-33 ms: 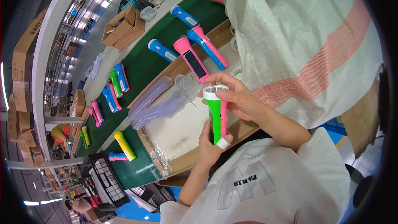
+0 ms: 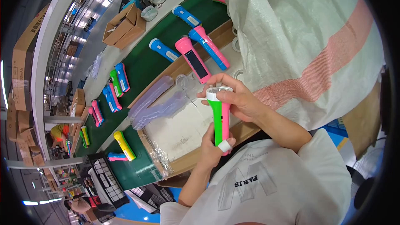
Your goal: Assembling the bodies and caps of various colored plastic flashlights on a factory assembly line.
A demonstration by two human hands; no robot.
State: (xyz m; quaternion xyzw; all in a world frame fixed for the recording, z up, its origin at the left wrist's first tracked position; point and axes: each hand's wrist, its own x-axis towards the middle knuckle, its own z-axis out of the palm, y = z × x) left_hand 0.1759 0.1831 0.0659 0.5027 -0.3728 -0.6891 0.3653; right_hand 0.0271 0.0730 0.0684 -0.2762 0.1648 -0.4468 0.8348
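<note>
A green and pink flashlight point(image 2: 218, 118) stands upright in front of my chest. My left hand point(image 2: 209, 149), with a white wrap on its thumb, is closed round the lower end of the body. At the top, the fingers and thumb of my right hand point(image 2: 241, 98) grip the white ring point(image 2: 212, 96) on the wide head. Just beyond my right hand, a pink flashlight point(image 2: 191, 60) with a dark panel leans on the tray's edge. Beside it rests a pink and blue flashlight point(image 2: 209, 48).
A shallow cardboard tray point(image 2: 183, 167) holds purple translucent plastic sleeves point(image 2: 160, 108) and clear rings. Several flashlights lie on the green conveyor belt point(image 2: 141, 58). To the right bulges a large white woven sack point(image 2: 300, 50). An open cardboard box point(image 2: 125, 27) stands beyond the belt.
The flashlight and both hands have shifted very slightly to the right. The grip is the same.
</note>
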